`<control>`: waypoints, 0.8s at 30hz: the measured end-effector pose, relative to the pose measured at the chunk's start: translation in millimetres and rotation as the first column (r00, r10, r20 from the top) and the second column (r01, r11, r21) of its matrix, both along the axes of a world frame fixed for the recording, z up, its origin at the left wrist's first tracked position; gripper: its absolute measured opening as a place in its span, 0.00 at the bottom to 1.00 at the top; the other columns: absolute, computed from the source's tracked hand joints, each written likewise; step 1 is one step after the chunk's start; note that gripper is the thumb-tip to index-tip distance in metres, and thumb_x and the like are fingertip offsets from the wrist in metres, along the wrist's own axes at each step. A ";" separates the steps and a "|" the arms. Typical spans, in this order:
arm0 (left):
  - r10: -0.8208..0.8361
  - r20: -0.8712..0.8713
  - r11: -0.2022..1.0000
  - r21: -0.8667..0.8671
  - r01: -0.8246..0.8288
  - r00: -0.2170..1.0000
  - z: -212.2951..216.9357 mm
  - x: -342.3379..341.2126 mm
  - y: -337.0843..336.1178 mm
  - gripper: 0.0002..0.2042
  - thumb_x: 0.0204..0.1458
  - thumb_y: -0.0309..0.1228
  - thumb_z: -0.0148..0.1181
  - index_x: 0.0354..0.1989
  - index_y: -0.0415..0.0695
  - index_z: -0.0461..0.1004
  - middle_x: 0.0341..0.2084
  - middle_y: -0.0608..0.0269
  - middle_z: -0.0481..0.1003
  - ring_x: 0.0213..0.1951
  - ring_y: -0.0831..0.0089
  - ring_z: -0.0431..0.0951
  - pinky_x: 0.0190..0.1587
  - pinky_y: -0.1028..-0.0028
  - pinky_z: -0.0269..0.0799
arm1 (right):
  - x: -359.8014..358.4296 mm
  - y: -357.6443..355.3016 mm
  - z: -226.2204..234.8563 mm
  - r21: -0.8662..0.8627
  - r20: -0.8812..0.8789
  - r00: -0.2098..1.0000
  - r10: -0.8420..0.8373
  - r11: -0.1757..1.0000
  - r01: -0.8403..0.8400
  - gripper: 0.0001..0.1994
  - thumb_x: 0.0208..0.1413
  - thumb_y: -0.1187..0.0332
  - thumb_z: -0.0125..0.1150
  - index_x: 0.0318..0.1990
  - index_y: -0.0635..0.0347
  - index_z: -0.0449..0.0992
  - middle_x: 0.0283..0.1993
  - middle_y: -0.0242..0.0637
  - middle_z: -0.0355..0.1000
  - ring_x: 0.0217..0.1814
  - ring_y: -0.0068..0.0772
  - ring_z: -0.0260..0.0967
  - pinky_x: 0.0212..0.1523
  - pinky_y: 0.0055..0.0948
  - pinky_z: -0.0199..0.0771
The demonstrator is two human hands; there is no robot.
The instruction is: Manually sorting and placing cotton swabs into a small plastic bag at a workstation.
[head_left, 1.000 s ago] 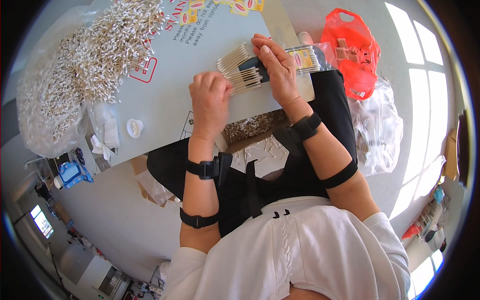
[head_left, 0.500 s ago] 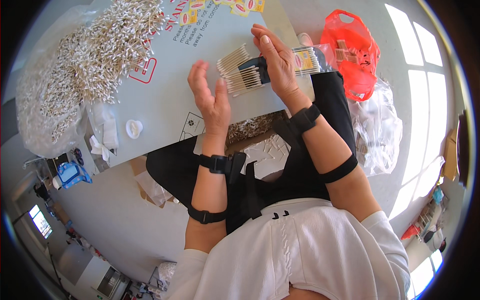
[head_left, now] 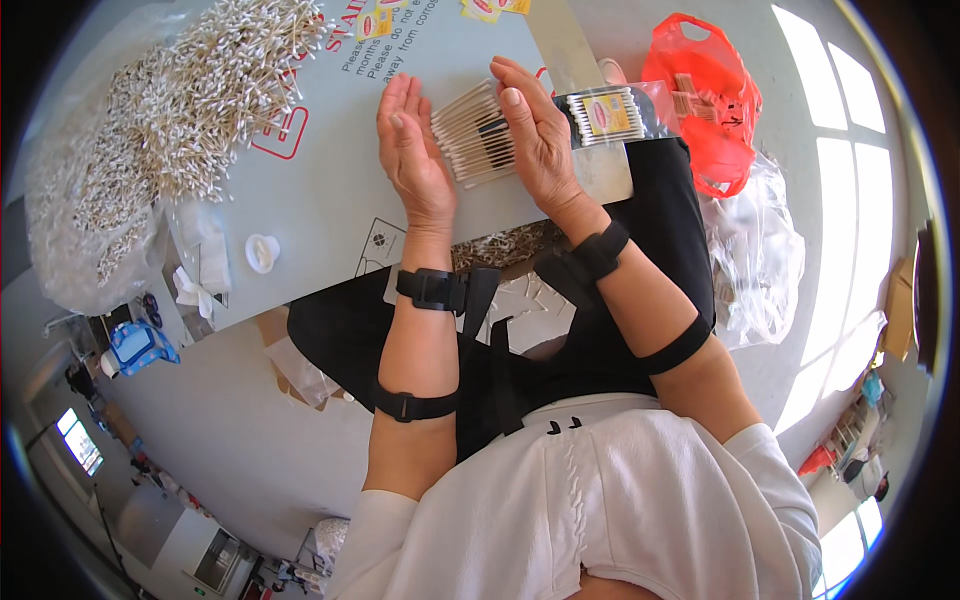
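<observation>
Cotton-swab bundle (head_left: 475, 135) — between left hand (head_left: 410, 150) and right hand (head_left: 540, 140).

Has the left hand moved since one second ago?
Yes. The left hand lay flat on the bundle of cotton swabs before; now it stands on edge, open, against the bundle's left end, on the grey board.

Grey worktop (head_left: 330, 200) fills upper left to centre of frame. Lying on it: big loose heap of cotton swabs (head_left: 170, 110) upper left, small white cap (head_left: 262, 252) and crumpled white wrapper (head_left: 205, 265) near its lower-left edge, flat bundle of swabs (head_left: 470, 135) top centre, packed swab bag (head_left: 610, 112) just right of that.
</observation>
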State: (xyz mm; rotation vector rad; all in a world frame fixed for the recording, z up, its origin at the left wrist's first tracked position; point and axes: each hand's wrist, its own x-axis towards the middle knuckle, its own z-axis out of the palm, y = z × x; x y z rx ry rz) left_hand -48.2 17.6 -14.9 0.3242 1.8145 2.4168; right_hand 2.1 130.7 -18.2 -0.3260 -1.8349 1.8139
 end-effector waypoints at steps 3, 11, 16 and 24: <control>-0.009 -0.030 1.000 -0.019 0.009 1.000 -1.7 1.8 3.7 0.34 0.66 0.53 0.39 0.68 0.33 0.53 0.66 0.45 0.57 0.69 0.57 0.56 0.71 0.59 0.47 | -0.7 0.6 2.1 0.057 -0.023 0.997 -0.074 0.996 0.075 0.21 0.68 0.58 0.49 0.55 0.70 0.71 0.62 0.51 0.67 0.63 0.45 0.66 0.62 0.32 0.64; -0.010 -0.050 0.999 -0.032 0.009 0.999 -2.3 2.5 2.1 0.33 0.67 0.52 0.37 0.67 0.34 0.53 0.66 0.48 0.58 0.68 0.56 0.57 0.70 0.57 0.48 | -0.7 3.3 -4.6 0.007 0.019 0.997 -0.075 0.997 0.075 0.22 0.68 0.57 0.48 0.56 0.69 0.71 0.62 0.51 0.67 0.64 0.46 0.65 0.63 0.33 0.63; 0.068 -0.035 0.996 -0.054 -0.070 0.997 2.2 21.8 0.6 0.33 0.67 0.52 0.38 0.68 0.33 0.53 0.66 0.47 0.56 0.69 0.57 0.54 0.70 0.57 0.46 | -14.4 21.0 4.8 0.165 -0.018 0.999 -0.043 0.985 0.045 0.21 0.68 0.57 0.49 0.56 0.68 0.72 0.61 0.51 0.69 0.61 0.48 0.67 0.61 0.34 0.65; 0.082 -0.012 0.996 -0.045 -0.083 0.997 3.1 21.6 6.8 0.32 0.67 0.50 0.38 0.68 0.33 0.53 0.67 0.45 0.55 0.70 0.57 0.53 0.71 0.58 0.45 | -9.1 17.4 7.1 0.195 0.075 0.992 0.104 0.974 -0.117 0.20 0.68 0.57 0.50 0.55 0.67 0.73 0.57 0.50 0.72 0.55 0.48 0.72 0.56 0.33 0.69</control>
